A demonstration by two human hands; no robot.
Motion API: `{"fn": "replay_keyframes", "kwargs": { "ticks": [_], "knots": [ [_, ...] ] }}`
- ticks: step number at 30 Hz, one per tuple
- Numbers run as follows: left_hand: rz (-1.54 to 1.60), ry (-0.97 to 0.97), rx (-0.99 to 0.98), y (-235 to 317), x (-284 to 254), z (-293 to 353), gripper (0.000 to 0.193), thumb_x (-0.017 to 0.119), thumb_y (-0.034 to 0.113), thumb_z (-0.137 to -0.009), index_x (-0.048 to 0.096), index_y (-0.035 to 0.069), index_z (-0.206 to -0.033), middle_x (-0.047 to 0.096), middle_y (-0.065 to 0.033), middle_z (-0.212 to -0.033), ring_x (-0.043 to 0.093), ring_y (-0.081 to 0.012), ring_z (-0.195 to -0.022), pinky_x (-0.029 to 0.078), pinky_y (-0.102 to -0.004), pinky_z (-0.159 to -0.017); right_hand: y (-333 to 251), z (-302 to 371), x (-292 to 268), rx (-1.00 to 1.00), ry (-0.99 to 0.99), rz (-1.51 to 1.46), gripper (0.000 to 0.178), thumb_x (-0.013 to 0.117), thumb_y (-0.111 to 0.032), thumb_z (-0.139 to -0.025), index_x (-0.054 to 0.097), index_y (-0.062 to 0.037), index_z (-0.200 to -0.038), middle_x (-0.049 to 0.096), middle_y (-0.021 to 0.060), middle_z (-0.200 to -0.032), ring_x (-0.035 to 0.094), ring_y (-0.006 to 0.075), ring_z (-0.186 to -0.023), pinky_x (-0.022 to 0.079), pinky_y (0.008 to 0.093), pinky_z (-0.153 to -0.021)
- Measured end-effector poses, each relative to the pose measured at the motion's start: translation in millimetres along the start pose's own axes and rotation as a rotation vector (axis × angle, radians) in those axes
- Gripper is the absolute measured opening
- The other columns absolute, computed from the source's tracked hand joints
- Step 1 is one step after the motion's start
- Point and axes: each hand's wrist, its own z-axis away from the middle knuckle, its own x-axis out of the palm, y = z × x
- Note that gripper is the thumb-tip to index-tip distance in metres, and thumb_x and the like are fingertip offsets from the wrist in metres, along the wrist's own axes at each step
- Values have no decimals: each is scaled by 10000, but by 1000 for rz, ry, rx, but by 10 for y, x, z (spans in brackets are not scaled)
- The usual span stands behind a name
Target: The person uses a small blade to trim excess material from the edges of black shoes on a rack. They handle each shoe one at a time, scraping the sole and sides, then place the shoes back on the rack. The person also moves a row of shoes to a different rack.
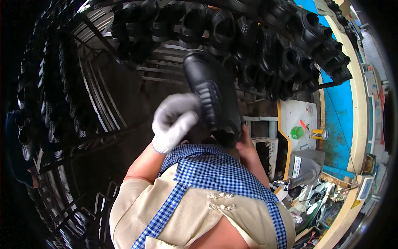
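Note:
In front of my apron is a black leather shoe (205, 79), tilted with its toe pointing away and its laced front toward the left. My right hand (244, 140) grips it near the heel end on the right; most of those fingers are hidden behind the shoe. A white glove covers my left hand (177, 119), which is beside the laces. Its fingers and thumb curl toward each other against the shoe's left side, slightly smeared by motion. What they pinch, if anything, cannot be made out.
Racks of black shoes (195, 27) stretch across the far side, with another shoe rack (45, 91) at left. To the right, a white table (295, 112) bears a green container (297, 132) and a yellow-banded roll (318, 134). A grey machine (306, 168) stands nearer. A person's sleeve (18, 145) shows far left.

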Motion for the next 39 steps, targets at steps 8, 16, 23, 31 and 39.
{"fn": "replay_keyframes", "kwargs": {
  "ticks": [8,16,23,31,39],
  "knots": [
    [233,142,-252,-22,-54,-280,726,814,131,-759,411,6,-1350,559,-104,-1235,535,-198,-1160,422,-353,-1035,254,189,-52,-186,-21,727,592,440,-454,-985,396,-48,-1413,553,172,-1316,598,238,-1111,494,366,-990],
    [128,155,-217,-75,-101,-247,811,867,171,-700,394,16,-1340,542,-111,-1237,540,-194,-1140,432,-347,-1026,248,-60,90,-517,-149,1634,427,505,-282,-991,481,-24,-1331,643,174,-1140,663,188,-720,557,277,-621],
    [85,231,-332,-426,-372,-414,738,811,237,-771,435,80,-1386,587,-89,-1194,553,-171,-1102,451,-311,-987,341,22,129,192,-147,-159,657,591,-435,-928,420,53,-1333,588,334,-1017,592,204,-484,446,197,-367],
    [-184,379,-460,-934,-654,-425,677,740,468,-819,495,114,-1341,574,-100,-1247,501,-173,-1183,366,-288,-1035,88,-69,370,233,-182,-204,724,495,-560,-936,429,29,-1351,566,370,-1045,543,161,-429,423,194,-353],
    [15,591,-663,-1188,-1085,61,523,688,282,-865,520,77,-1317,621,-103,-1168,577,-204,-1098,447,-303,-954,-251,-394,184,252,-220,17,753,324,-673,-956,545,-33,-1285,667,250,-1016,529,115,-426,305,156,-307]
  ]
}}
